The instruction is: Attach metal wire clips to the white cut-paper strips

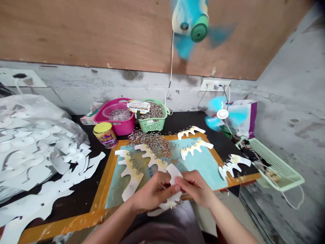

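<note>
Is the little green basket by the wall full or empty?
Full: the green basket is heaped to its rim with metal wire rings.

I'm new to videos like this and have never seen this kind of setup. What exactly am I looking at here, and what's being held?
There's no machine here. These are a person's own bare hands, filmed by one camera worn on their head, looking forward and down. The left hand and right hand hold a white cut-out shape between their fingers. Below lies a board with a teal face and orange border. On it are more white cut-outs edged with wire loops and a heap of metal rings. Behind stand a green basket of rings and a pink tub. A pile of white sheets lies to the left.
</note>
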Demonstrator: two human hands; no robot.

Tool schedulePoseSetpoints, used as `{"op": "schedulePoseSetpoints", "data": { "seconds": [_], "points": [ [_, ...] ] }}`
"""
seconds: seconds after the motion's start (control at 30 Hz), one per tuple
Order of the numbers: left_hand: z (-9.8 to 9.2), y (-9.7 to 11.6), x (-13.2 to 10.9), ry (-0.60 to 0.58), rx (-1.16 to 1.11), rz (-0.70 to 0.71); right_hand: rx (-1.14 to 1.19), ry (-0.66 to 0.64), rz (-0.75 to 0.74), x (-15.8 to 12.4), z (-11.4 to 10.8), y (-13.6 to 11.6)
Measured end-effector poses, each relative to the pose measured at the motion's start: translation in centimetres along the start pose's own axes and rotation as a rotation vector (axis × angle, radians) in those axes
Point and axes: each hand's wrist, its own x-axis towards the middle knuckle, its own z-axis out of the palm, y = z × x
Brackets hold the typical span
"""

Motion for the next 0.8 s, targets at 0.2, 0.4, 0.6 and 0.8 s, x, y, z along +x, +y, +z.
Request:
{"op": "schedulePoseSetpoints", "data": {
  "seconds": [0.2, 0.4, 0.6, 0.8],
  "points": [
    [1.3, -0.2, -0.1, -0.108, -0.29, 0.159, 0.589, -0.083, 0.034, -0.3, 1.9, 0.8],
    [2.2, -1.6, -0.5, -0.079, -0.457, 0.057, 0.923, 0.016, 0.08, -0.4, 5.4, 4.1],
    [2.9, -2.5, 0.3, 0.282, -0.674, -0.008, 1.004, 0.252, 0.096, 0.6, 4.3, 4.5],
    [3.1, -2.8, 2.0, 0.679, -0.67, -0.238, 0.587, 0.196, 0.125, -0.9, 3.7, 4.7]
  ]
}}
